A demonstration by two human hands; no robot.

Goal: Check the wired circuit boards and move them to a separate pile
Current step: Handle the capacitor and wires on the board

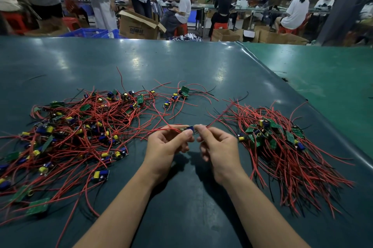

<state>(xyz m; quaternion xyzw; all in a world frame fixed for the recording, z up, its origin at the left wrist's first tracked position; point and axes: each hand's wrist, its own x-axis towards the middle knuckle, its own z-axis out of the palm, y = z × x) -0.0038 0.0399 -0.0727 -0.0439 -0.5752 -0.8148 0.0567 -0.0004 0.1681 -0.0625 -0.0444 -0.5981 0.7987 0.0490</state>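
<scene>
A small circuit board [188, 129] is held above the dark green surface [181, 61], caught between both hands; the left hand [165, 146] pinches its left end between thumb and curled fingers, so that grip is grasping the board; the right hand [219, 146] pinches its right end with its fingertips [199, 127], that grip grasping the board too; red wires [161, 120] run out from the board to either side, some toward the far left, some toward the far right.

Left of the held board spreads a loose, wide heap of wired boards [70, 136], a tangle of red and black leads with blue and yellow parts showing; a few stray boards [181, 93] lie beyond the held board, apart from the heap.

Right of the held board lies a tighter pile of boards [272, 134], green faces clustered together, their red wires fanning down toward the near edge.

Far beyond the held board, past the surface's far edge, stands an open cardboard box [139, 25]; seated people [181, 9] work at benches there.
</scene>
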